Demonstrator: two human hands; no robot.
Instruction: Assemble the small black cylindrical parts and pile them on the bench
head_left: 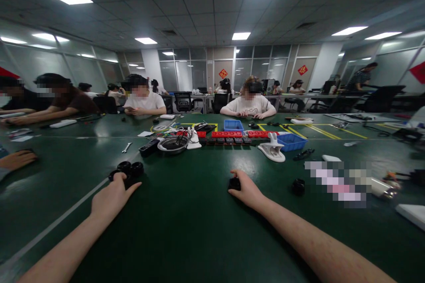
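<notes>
Several small black round parts (137,168) stand close together on the green tabletop at left. My left hand (108,196) reaches over the near side of this cluster and touches it. Its thumb is stretched out to the right, apart from the index finger; the other fingers are mostly hidden. Nearer the middle, my right hand (249,190) has its thumb and fingers closed around another black round part (234,183), low at the table surface. A similar black part (298,186) stands alone to the right of that hand.
Across the green table (186,230) lie a red power strip (227,134), blue bins (292,142), a metal dish (172,145), a white clamp stand (272,150) and a wrench (126,147). A co-worker's hand (21,159) rests at far left. Other people sit opposite.
</notes>
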